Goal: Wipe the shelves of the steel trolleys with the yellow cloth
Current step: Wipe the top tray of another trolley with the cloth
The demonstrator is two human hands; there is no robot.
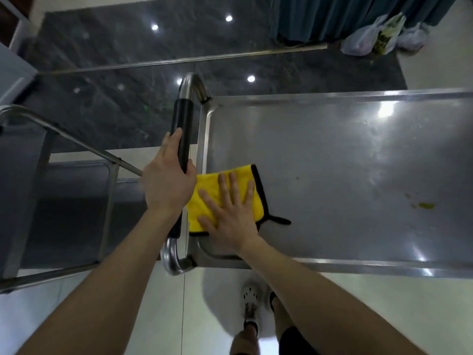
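Shiny steel trolley shelf (332, 149) before me
A folded yellow cloth with black trim (207, 181) lies at its left end; a small yellow smear (426, 205) sits well apart.

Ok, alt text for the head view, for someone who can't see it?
The right hand presses flat on a yellow cloth at the handle end of a steel trolley's top shelf, while the left hand grips the trolley's black handle. A yellowish smear lies further right on the shelf; a second steel trolley stands to the left.
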